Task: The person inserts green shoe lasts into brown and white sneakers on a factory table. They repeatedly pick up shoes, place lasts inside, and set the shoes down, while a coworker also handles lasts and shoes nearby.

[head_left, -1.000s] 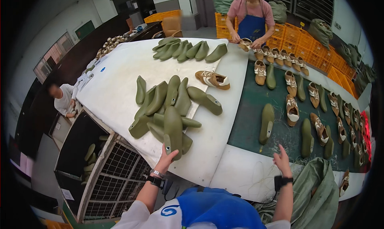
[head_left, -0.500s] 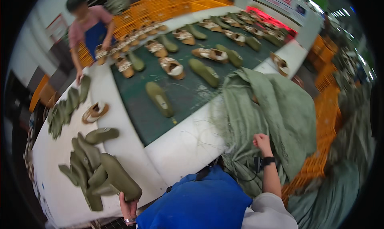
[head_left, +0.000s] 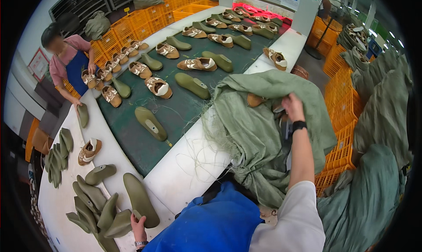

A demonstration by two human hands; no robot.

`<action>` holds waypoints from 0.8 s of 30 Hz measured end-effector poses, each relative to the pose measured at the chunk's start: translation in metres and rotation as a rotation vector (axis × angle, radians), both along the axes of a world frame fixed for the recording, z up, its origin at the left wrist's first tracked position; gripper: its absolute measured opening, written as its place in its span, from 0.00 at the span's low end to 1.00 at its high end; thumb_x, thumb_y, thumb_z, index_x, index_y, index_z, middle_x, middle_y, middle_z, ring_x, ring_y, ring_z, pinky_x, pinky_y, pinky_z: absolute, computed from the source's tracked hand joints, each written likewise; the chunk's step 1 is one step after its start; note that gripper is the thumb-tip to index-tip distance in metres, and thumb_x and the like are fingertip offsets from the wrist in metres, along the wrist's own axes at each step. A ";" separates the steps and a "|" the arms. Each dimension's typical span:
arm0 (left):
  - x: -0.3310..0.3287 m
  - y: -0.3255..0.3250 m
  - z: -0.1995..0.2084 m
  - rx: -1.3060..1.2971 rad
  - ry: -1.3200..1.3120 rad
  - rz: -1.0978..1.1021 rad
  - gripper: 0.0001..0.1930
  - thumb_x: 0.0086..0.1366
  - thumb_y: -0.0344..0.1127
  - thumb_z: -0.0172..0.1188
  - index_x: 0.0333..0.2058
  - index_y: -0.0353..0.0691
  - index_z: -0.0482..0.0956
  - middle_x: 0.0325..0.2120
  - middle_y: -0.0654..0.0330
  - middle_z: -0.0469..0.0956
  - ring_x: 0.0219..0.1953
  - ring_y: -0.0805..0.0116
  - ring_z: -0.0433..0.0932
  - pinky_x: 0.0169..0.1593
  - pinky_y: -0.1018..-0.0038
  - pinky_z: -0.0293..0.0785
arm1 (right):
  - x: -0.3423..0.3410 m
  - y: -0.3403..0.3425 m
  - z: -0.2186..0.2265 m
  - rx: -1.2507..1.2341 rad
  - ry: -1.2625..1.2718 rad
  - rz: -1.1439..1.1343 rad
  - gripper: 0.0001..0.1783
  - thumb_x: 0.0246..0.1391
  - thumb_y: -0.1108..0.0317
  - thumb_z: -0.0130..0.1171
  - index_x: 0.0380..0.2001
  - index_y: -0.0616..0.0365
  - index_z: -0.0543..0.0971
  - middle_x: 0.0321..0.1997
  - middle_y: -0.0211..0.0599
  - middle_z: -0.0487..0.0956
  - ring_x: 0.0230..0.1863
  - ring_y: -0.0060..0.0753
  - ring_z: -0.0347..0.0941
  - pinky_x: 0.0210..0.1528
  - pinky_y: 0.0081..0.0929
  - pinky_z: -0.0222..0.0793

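Observation:
My left hand (head_left: 138, 226) is closed on the lower end of an olive-green shoe last (head_left: 140, 199) at the table's near left. Beside it lies a loose pile of similar lasts (head_left: 91, 201). My right hand (head_left: 293, 107) grips the edge of a green woven sack (head_left: 250, 142) on the right, its fingertips partly hidden at the sack's mouth. In that opening a brown shoe (head_left: 254, 100) partly shows. Just past the sack, a brown and white sneaker (head_left: 275, 58) stands on the white table edge.
A dark green conveyor belt (head_left: 127, 133) carries rows of sneakers and lasts. A co-worker (head_left: 72, 60) at the far left touches a last (head_left: 83, 115). One sneaker (head_left: 89, 151) lies on the white table (head_left: 57, 199). Orange crates (head_left: 338, 142) and more sacks (head_left: 367, 203) line the right.
My right hand has moved forward to the sack's edge, and its mouth now gapes, showing a brown shoe. The last in my left hand stands slightly apart from the pile. The view has shifted.

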State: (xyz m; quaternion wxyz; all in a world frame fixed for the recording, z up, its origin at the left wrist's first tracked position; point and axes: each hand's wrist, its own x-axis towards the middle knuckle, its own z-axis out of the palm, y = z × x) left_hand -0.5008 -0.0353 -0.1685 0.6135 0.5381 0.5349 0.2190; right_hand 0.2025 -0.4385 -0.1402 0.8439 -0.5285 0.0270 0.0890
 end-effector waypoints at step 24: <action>0.016 -0.055 0.082 0.668 0.554 -0.125 0.20 0.52 0.30 0.63 0.44 0.32 0.75 0.39 0.47 0.79 0.43 0.52 0.78 0.47 0.66 0.73 | 0.002 0.192 -0.101 -1.577 -0.733 0.091 0.29 0.47 0.56 0.57 0.49 0.65 0.74 0.55 0.62 0.70 0.58 0.65 0.62 0.63 0.49 0.52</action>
